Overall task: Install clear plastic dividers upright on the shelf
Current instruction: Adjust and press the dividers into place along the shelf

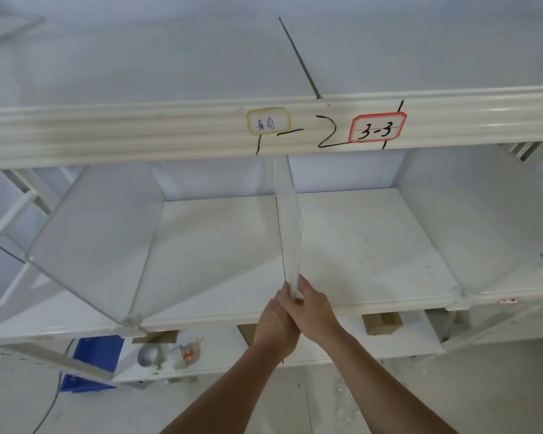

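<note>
Clear divider [290, 233] upright on shelf [373, 245], both hands [295, 317] gripping

free: shelf [373, 245] bays beside middle divider [290, 233] | blocked: left divider [98, 242], right divider [483, 220]

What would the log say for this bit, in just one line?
step: seating middle divider upright | left hand: gripping its front edge | right hand: gripping same edge | shelf: two other dividers standing

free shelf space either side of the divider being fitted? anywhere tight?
Bare board on both sides of the middle divider: one bay runs to the left divider, the other to the right divider. Tight spot: the front edge, where the left hand and right hand grip the middle divider. The lower shelf holds a tape roll.
</note>
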The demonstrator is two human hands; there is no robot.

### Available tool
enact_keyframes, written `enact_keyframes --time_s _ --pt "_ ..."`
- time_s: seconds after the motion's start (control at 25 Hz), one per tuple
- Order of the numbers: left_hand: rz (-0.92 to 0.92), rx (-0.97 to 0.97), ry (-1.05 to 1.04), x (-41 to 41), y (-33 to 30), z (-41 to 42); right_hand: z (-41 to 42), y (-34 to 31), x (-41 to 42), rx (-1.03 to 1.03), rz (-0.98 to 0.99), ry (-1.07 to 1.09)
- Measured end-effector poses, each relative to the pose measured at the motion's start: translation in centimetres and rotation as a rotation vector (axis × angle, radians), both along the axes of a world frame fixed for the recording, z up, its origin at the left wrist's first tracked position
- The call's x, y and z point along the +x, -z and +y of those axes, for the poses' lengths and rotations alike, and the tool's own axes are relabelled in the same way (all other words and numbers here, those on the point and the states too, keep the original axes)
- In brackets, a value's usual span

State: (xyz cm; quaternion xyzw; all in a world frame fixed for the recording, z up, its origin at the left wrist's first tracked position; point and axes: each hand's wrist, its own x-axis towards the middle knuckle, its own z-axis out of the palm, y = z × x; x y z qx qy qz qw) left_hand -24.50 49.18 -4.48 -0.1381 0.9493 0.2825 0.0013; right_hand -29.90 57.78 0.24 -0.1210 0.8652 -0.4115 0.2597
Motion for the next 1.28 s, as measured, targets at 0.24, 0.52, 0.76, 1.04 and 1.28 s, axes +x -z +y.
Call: enact_keyframes --time_s 0.24,0.52,0.76,1.04,1.28 --pt "-0.021 -0.020 -0.084 -1.2 1.3 -0.2 -2.4 0.4 -0.8 0.205 0.101 -0.017" --pt "-0.066 -0.044 -0.049 -1.5 1.2 -0.3 -2.5 0.5 -1.0 0.228 0.088 -0.047" --pt "-0.097 0.000 -0.002 0.9 -0.5 -1.8 0.3 1.0 0.8 0.059 -0.006 -0.077" --pt "-0.003 0.196 -0.574 12.0 0.2 -8.0 4.5 5.2 3.7 0.035 0.089 0.049" --pt "0.104 0.263 -0.953 17.8 -0.6 -17.3 -2.7 4.9 6.7 0.112 0.076 -0.256"
